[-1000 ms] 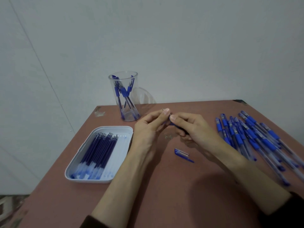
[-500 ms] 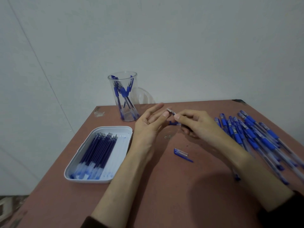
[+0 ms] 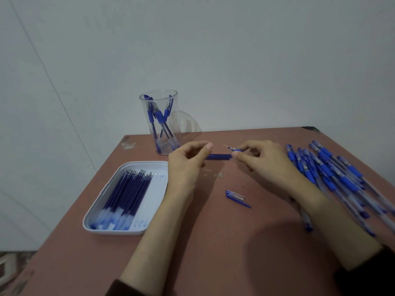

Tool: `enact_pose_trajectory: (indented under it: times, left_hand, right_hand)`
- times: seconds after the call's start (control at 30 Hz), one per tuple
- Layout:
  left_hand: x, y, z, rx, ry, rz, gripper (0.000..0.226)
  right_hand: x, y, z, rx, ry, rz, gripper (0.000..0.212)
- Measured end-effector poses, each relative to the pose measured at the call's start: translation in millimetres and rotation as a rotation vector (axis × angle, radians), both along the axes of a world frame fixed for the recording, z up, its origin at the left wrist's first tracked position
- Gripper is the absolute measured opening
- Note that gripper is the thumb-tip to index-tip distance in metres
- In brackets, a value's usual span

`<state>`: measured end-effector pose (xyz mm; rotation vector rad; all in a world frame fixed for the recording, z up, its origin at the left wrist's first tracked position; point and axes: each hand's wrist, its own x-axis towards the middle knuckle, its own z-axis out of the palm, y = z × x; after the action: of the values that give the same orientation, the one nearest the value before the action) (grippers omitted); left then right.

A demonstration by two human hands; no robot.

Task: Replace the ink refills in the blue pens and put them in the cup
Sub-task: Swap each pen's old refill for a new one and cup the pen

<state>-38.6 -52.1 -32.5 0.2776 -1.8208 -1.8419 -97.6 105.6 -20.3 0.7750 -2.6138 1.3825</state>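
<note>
Reddish table (image 3: pixel 213 242) against a pale wall (image 3: pixel 235 60). My hands have drawn apart: left hand (image 3: pixel 186 167) pinches the refill (image 3: pixel 219 156), right hand (image 3: pixel 265 161) pinches the tip section (image 3: pixel 234 149).

The reddish desk (image 3: pixel 213 253) bears a clear cup (image 3: pixel 165 146) near its far-left corner, a white refill tray (image 3: pixel 157 189) by the left edge, a pen cap (image 3: pixel 236 197) mid-desk, and blue pens (image 3: pixel 333 176) heaped along the right edge.
</note>
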Motion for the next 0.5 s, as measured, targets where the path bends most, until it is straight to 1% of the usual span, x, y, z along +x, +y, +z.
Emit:
enact_pose_trajectory:
  times: [0.13,0.23,0.27,0.43,0.5]
  left_hand:
    - [0.3,1.3,-5.7,-0.353,-0.145,-0.134,0.013]
    - [3.5,5.1,-9.2,-0.681,-0.213,-0.207,0.013]
    - [4.4,5.2,-9.3,-0.737,-0.221,-0.237,0.015]
    - [5.1,1.8,-8.1,-0.803,-0.257,-0.301,0.022]
    - [4.7,1.2,-7.9,-0.792,-0.269,-0.304,0.023]
  right_hand:
    - [-6.5,5.0,1.5,-0.068,0.023,-0.089,0.014]
    - [-8.3,5.2,1.3,-0.054,0.043,-0.117,0.012]
    - [-8.8,5.0,0.8,-0.046,0.041,-0.118,0.011]
    - [-8.6,5.1,-0.7,-0.004,0.054,-0.107,0.011]
    - [-7.6,4.6,-0.1,0.013,0.062,-0.098,0.011]
